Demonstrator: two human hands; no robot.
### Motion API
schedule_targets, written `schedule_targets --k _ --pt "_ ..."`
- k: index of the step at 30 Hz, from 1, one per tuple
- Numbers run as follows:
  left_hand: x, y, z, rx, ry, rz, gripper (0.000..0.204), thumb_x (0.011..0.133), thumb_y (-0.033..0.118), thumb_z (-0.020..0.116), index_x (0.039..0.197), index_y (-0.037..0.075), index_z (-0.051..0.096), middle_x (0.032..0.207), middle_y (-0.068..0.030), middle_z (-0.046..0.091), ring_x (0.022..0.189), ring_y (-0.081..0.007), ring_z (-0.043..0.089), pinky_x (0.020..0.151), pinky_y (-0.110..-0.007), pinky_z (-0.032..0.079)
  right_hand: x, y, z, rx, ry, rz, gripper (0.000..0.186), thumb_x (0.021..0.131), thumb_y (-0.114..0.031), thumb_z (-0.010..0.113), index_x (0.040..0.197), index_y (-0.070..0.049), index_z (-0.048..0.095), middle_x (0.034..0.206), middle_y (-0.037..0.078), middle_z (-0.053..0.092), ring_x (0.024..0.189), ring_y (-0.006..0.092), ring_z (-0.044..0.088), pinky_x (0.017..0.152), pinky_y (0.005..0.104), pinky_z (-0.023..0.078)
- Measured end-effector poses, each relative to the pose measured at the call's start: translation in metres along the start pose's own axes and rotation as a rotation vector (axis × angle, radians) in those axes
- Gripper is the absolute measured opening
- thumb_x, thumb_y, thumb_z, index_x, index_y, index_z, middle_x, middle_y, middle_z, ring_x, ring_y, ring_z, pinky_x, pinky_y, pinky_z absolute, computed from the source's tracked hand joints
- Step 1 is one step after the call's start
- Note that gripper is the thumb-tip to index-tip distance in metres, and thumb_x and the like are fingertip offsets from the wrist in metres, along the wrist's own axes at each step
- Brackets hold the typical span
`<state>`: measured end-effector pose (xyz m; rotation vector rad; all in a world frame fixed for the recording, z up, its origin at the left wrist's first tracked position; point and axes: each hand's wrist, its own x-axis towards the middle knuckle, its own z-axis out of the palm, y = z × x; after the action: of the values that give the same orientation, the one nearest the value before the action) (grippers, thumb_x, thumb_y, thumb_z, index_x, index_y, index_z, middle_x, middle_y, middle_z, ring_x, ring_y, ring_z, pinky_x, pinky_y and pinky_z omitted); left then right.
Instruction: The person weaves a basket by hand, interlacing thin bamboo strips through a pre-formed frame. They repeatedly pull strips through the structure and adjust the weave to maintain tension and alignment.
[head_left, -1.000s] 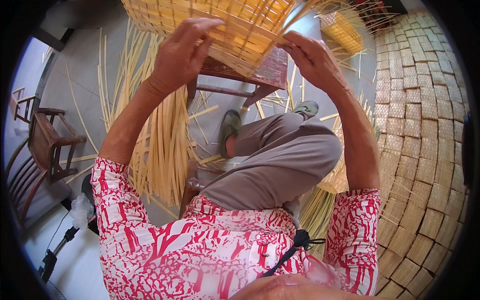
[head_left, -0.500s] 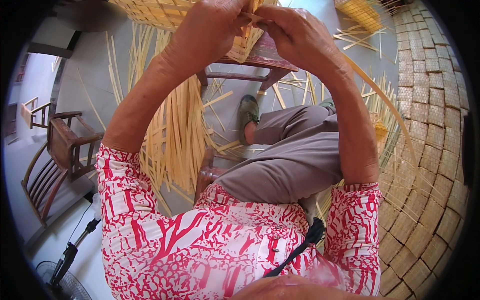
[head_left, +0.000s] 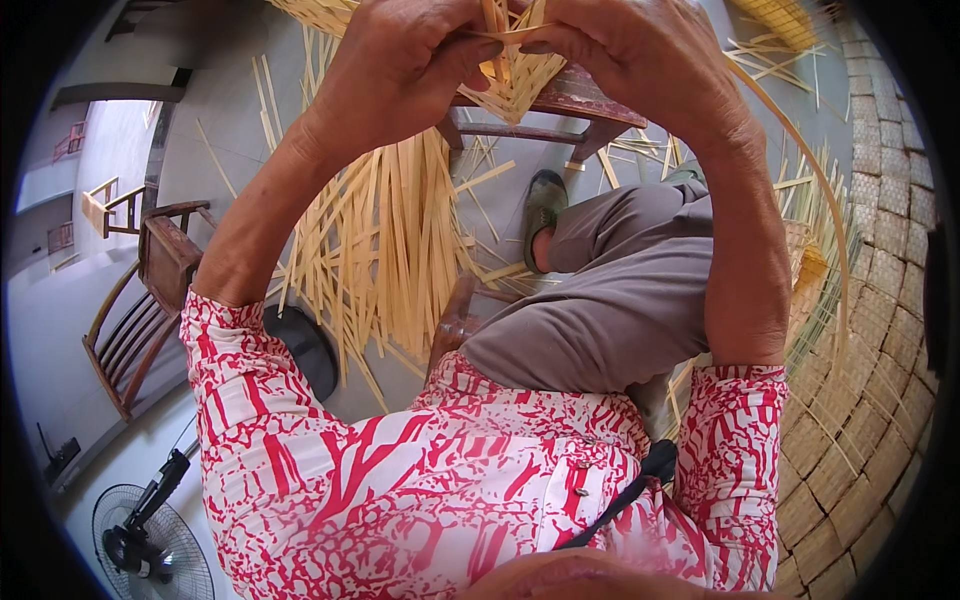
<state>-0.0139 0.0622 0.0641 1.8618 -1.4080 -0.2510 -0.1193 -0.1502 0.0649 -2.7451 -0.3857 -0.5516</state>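
Observation:
My left hand (head_left: 408,75) and my right hand (head_left: 650,70) meet at the top of the view, each closed, pinching a pale bamboo strip (head_left: 508,37) stretched between their thumbs. Directly behind it is a woven bamboo basket (head_left: 514,82), its corner partly hidden by my fingers, above a worn red wooden bench (head_left: 590,108). A long loose end of strip (head_left: 836,230) arcs from beside my right hand down along my right forearm.
A spread of cut strips (head_left: 390,250) lies left of my legs. Wooden chairs (head_left: 170,255) stand at the left, a fan (head_left: 135,530) at lower left. Stacked woven pieces (head_left: 880,280) cover the right side. A yellow basket (head_left: 785,20) sits top right, another (head_left: 805,265) beside my right forearm.
My hands have drawn together at the basket's corner and rim and now grip a strip. A long strip end has appeared arcing at the right. The view has shifted, showing more of the fan.

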Motion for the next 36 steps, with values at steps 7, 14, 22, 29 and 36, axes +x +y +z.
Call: schedule_targets --k 7,14,22,29,36 --pt "-0.005 0.001 0.004 0.035 0.05 0.167 0.006 0.088 -0.002 0.065 0.093 0.0 0.065 0.074 -0.0095 0.068 0.065 -0.0209 0.073 0.055 -0.032 0.055 0.002 0.01 0.008 0.005 0.125 -0.086 0.037 0.086 -0.041 0.073 0.069 -0.009 0.064 0.061 0.009 0.06 0.056 0.03 0.06 0.053 0.0409 0.045" --pt "-0.007 0.004 0.002 0.079 -0.065 0.208 0.006 0.092 0.004 0.065 0.095 -0.001 0.064 0.083 -0.0079 0.069 0.074 -0.0175 0.073 0.063 -0.028 0.055 0.012 0.008 -0.006 0.003 0.028 -0.12 0.048 0.082 -0.046 0.077 0.062 -0.006 0.058 0.054 0.01 0.054 0.048 0.0289 0.052 0.049 0.0398 0.04" --pt "-0.027 -0.006 -0.006 0.203 -0.078 0.238 0.018 0.092 0.002 0.07 0.108 -0.002 0.062 0.095 -0.0091 0.074 0.084 -0.0178 0.076 0.071 -0.027 0.059 0.031 0.009 -0.006 -0.03 -0.089 -0.169 0.051 0.077 -0.049 0.079 0.064 -0.005 0.057 0.057 0.01 0.055 0.05 0.0303 0.052 0.05 0.041 0.041" --pt "-0.012 0.005 -0.008 0.11 0.158 0.102 0.019 0.091 0.003 0.073 0.107 -0.003 0.063 0.085 -0.0085 0.075 0.084 -0.0136 0.074 0.074 -0.023 0.056 0.033 0.028 -0.001 -0.002 0.18 -0.163 0.043 0.082 -0.046 0.075 0.071 -0.008 0.058 0.063 0.007 0.058 0.058 0.0288 0.057 0.058 0.0404 0.044" --pt "0.001 -0.017 -0.009 -0.204 0.507 -0.154 0.007 0.092 0.0 0.07 0.091 -0.002 0.063 0.076 -0.0049 0.072 0.073 -0.0094 0.071 0.066 -0.023 0.056 0.042 0.022 0.004 -0.147 0.68 -0.092 0.012 0.085 -0.016 0.07 0.097 -0.015 0.071 0.092 0.006 0.07 0.09 0.028 0.065 0.083 0.0409 0.046"
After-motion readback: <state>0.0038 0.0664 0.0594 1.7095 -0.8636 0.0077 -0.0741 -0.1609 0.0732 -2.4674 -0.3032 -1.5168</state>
